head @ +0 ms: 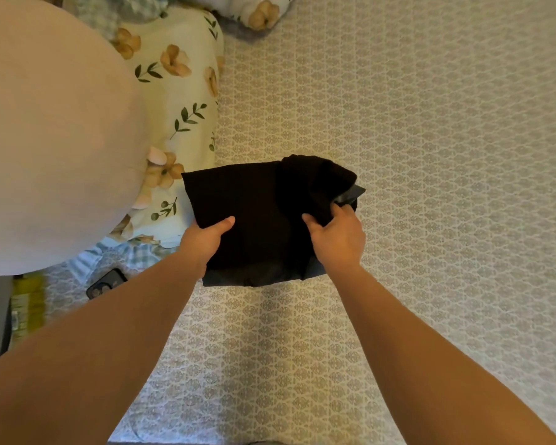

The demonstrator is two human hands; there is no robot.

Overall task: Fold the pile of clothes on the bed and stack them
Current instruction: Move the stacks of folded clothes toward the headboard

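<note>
Folded black knit garment [254, 216] mid-bed on grey patterned sheet [430, 155]. Left hand [204, 240] grips its near-left edge, right hand [337, 239] pinches the bunched right side. Looks soft, light, floppy; best supported at both edges.

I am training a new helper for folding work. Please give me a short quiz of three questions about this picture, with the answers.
1. True or false: both hands hold the black garment.
2. Multiple choice: what lies on the patterned bedsheet near the left forearm? A) a phone B) a cup C) a book
3. Fill in: the pillow beside the garment has a ____ print.

Key
1. True: the left hand and right hand each grip an edge.
2. A: a dark phone.
3. Floral: the floral pillow shows flowers and leaves.
</note>
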